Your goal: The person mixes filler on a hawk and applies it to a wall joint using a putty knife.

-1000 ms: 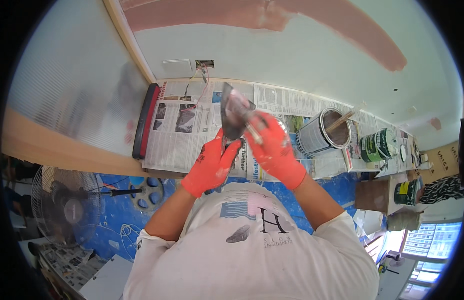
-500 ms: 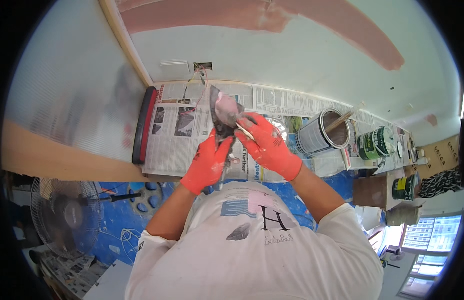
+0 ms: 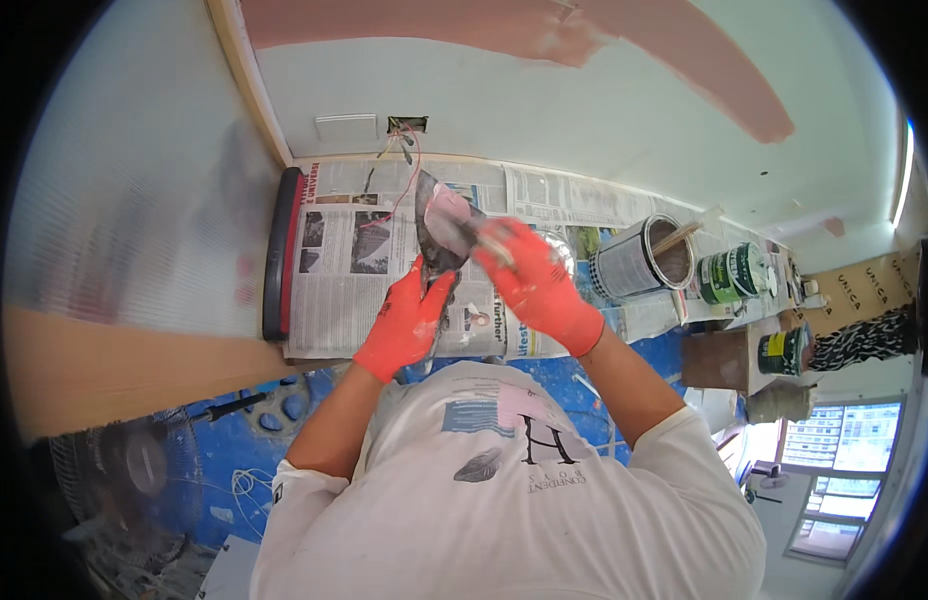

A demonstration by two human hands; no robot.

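Both gloved grips, left hand and right hand, shifted leftward, clasping putty-smeared trowel; open can holds stick.

Single head-worn fisheye view, looking steeply down past the chest, close above newspaper-covered floor, facing the wall

Newspaper sheets cover the floor along a pale wall streaked with pink paint. An open metal can stands right of centre, green tins farther right, a red-edged board left.
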